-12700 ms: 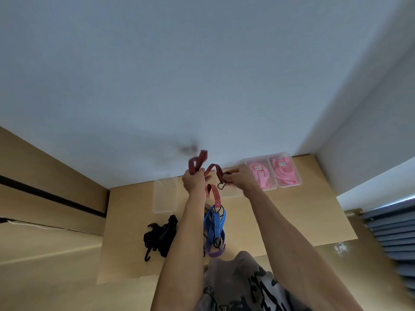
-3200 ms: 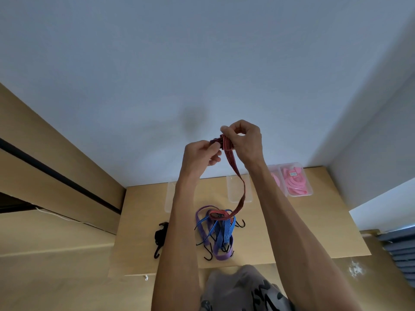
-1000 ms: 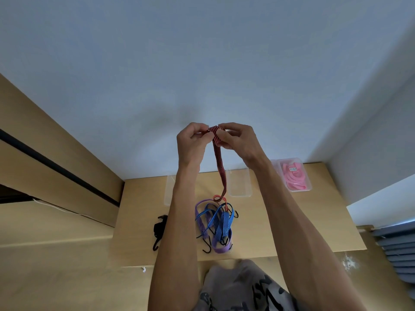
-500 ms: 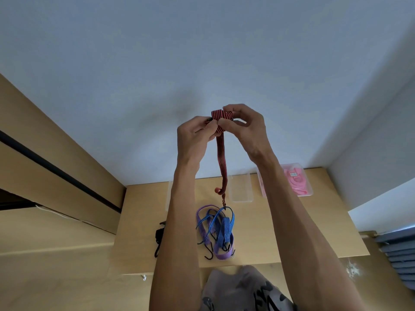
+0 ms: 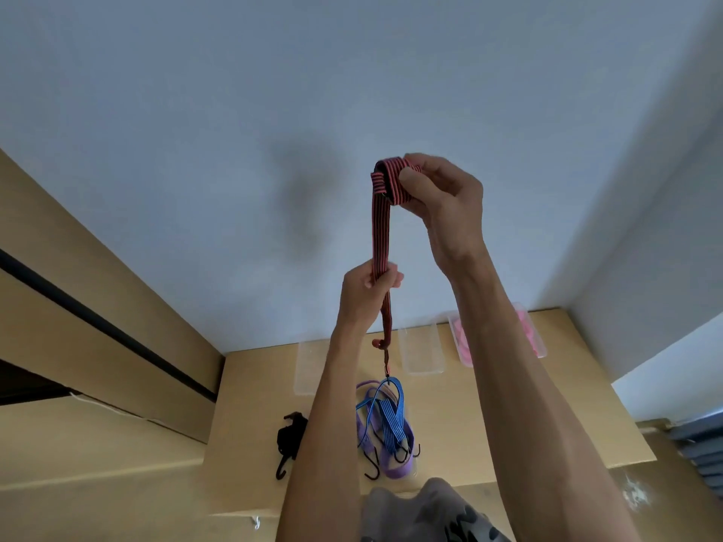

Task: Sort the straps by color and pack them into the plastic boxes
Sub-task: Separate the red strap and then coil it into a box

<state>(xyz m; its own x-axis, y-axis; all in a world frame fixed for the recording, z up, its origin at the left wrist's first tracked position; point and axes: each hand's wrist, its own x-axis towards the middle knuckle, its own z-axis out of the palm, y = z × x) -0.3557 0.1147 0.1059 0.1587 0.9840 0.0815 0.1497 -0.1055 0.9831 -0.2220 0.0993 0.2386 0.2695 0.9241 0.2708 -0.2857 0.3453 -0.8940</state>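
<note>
The right hand [image 5: 438,197] is raised high, thumb and fingers pinching a small coil of the red-and-black striped bungee strap [image 5: 381,228], while the left hand [image 5: 367,287] lower down is closed around the hanging length, which runs straight between them. The strap's lower end, with its hook [image 5: 387,371], dangles just above the blue strap [image 5: 385,416] and purple strap [image 5: 391,469] lying tangled near the table's [image 5: 508,416] front edge; whether the hook has snagged the blue one cannot be told. To do this winding well, the left hand should feed the strap flat and lightly taut while the right adds turns, keeping the roll tight enough to fit an empty clear plastic box [image 5: 420,352] at the table's far edge. A second clear box [image 5: 309,369] sits beside it, a box with pink straps [image 5: 461,342] toward the far right corner, and a black strap [image 5: 289,440] toward the left edge. No writing is legible.
</note>
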